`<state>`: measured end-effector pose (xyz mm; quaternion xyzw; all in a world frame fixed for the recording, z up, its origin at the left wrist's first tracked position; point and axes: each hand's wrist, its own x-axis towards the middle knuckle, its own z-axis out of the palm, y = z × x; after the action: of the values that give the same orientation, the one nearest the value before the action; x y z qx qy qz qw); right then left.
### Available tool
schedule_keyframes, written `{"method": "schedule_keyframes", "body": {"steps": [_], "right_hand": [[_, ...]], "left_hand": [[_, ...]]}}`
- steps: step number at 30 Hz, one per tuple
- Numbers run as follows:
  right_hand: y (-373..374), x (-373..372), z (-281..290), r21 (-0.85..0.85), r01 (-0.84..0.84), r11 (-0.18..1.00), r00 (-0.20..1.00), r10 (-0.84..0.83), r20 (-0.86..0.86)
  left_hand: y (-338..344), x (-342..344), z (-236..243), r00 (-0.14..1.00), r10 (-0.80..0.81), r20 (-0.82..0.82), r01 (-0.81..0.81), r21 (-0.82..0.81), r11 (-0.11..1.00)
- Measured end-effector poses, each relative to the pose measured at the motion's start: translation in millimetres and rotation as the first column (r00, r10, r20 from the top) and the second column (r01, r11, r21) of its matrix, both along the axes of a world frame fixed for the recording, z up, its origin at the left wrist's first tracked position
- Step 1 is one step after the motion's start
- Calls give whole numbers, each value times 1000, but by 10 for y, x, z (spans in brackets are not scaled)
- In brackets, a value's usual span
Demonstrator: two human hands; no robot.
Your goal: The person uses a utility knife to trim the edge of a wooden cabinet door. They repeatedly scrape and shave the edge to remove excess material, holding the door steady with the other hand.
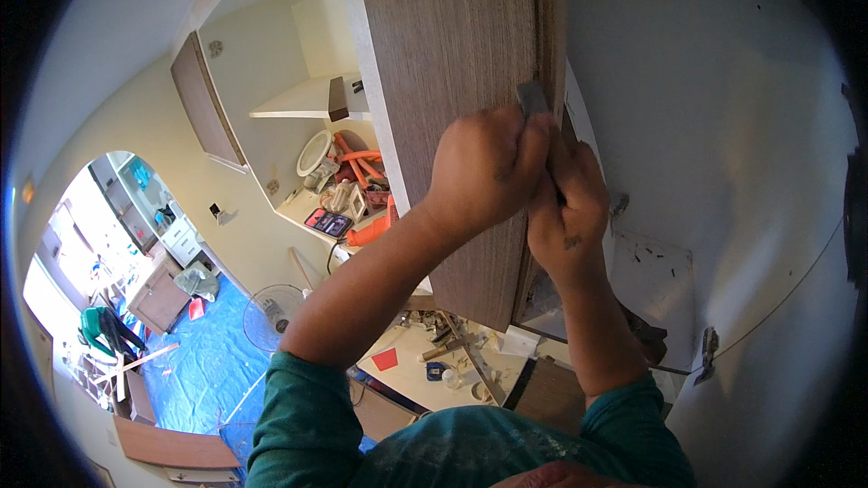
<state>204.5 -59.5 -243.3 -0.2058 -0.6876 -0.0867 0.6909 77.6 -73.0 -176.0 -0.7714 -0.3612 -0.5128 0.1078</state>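
Note:
A tall brown wood-grain cabinet door [448, 63] stands in front of me, with its edge strip running down its right side. My left hand [488, 167] is closed at that edge, and a flat grey piece [532, 97] sticks up out of its fingers against the wood. I cannot make out whether it is a blade or a folded sheet. Right beside it, my right hand [574, 203] is closed at the door's edge, its fingers meeting the left hand's. What the right hand grips is hidden.
Left of the door, an open cabinet holds a shelf [289, 101], orange tools [366, 233] and a phone [327, 222]. Below lies a cluttered worktop [407, 357] with wood strips and a tape measure [436, 371]. A hinge [709, 343] sits at right; a fan [274, 316] stands left.

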Motion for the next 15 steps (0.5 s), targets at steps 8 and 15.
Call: {"method": "schedule_keyframes", "body": {"steps": [8,15], "right_hand": [[-91,5,305,-54,15,998,1000,-14,19],[-111,29,79,-37,45,998,998,-43,50]], "left_hand": [[120,6,145,1000,-10,-4,10,97,995],[14,-8,-27,995,-62,77,64,-35,997]]}}
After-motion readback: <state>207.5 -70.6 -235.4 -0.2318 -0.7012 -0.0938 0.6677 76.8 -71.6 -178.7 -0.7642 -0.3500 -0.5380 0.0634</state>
